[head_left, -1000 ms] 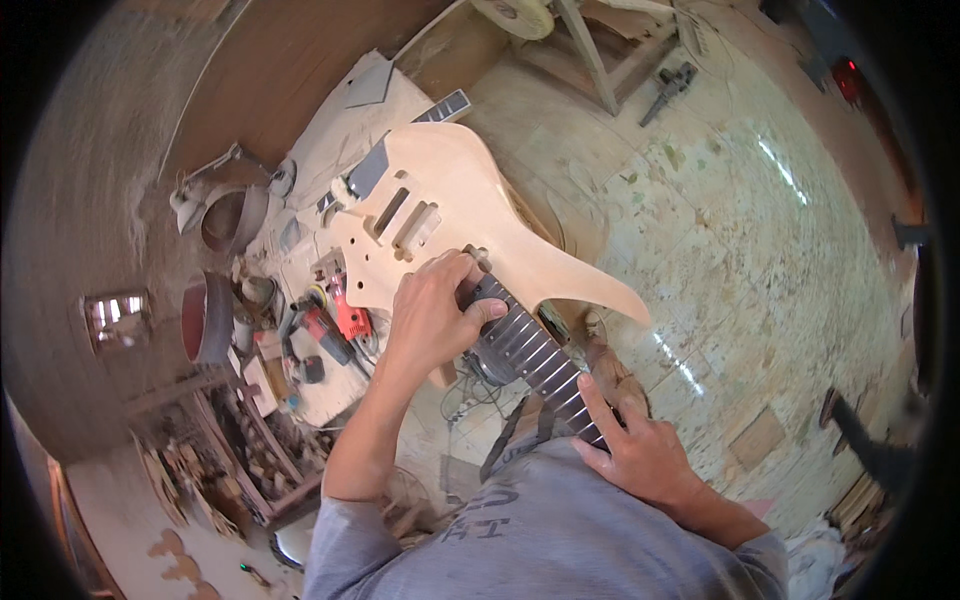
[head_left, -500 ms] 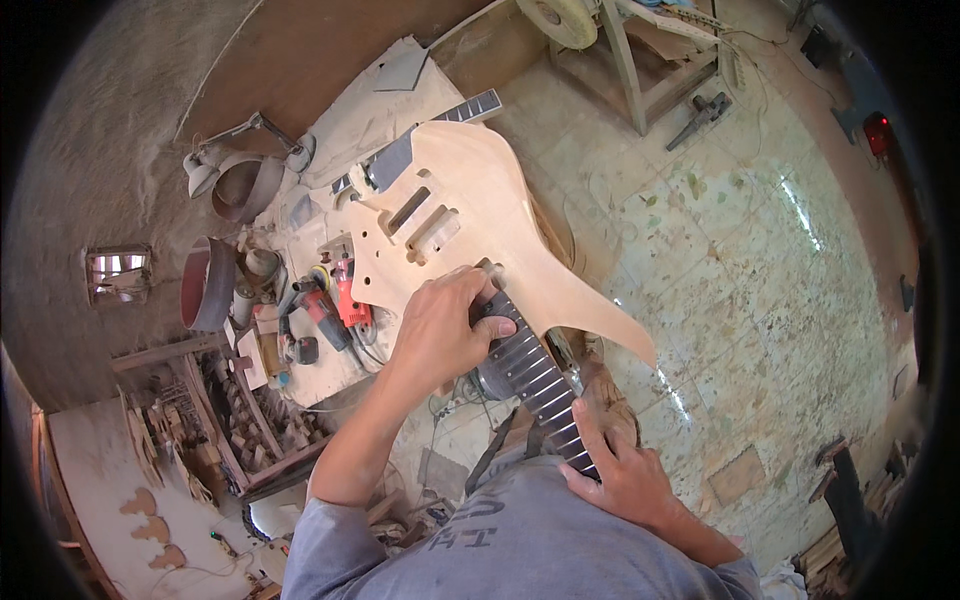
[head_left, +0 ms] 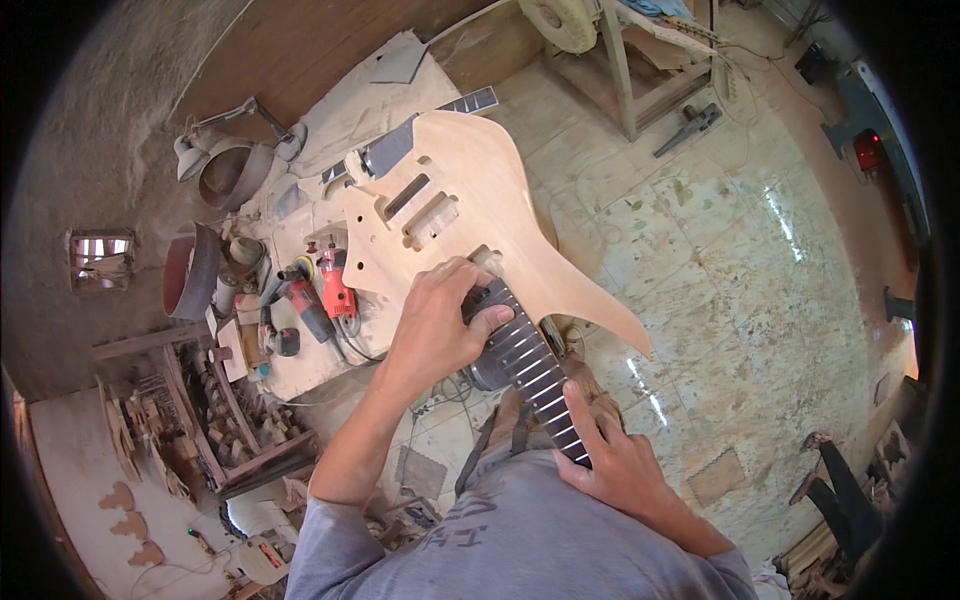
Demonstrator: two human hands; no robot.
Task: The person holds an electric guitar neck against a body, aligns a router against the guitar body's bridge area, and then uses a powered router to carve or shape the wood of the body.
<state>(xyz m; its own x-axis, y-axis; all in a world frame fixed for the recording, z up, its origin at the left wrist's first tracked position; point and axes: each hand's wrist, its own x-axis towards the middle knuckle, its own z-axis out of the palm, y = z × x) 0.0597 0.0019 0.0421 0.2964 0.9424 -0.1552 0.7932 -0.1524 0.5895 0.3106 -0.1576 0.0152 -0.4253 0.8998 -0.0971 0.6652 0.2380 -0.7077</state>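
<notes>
A pale, unfinished electric guitar body [head_left: 485, 170] with routed cavities lies over the workbench edge, its long horn pointing right. My left hand [head_left: 440, 318] is closed around the body end of a dark fretted guitar neck [head_left: 540, 380], thumb on the fretboard, fingers beside the body's neck pocket [head_left: 487, 260]. Lower down, my right hand [head_left: 622, 462] holds the same neck near my shirt, its index finger stretched along the edge. The neck's lower end and underside are hidden. Whether its upper end touches the pocket I cannot tell.
On the workbench [head_left: 400, 100] lie a red power tool [head_left: 336, 285], a darker one [head_left: 308, 308], sanding belts [head_left: 235, 175] and another fretted neck [head_left: 470, 102]. A shelf of wood scraps [head_left: 200, 420] stands at left. A wooden stand [head_left: 640, 90] is at the far right.
The neck's upper end has slid slightly back toward me, showing more of the pocket. Both hands keep their hold. The whole view has shifted slightly.
</notes>
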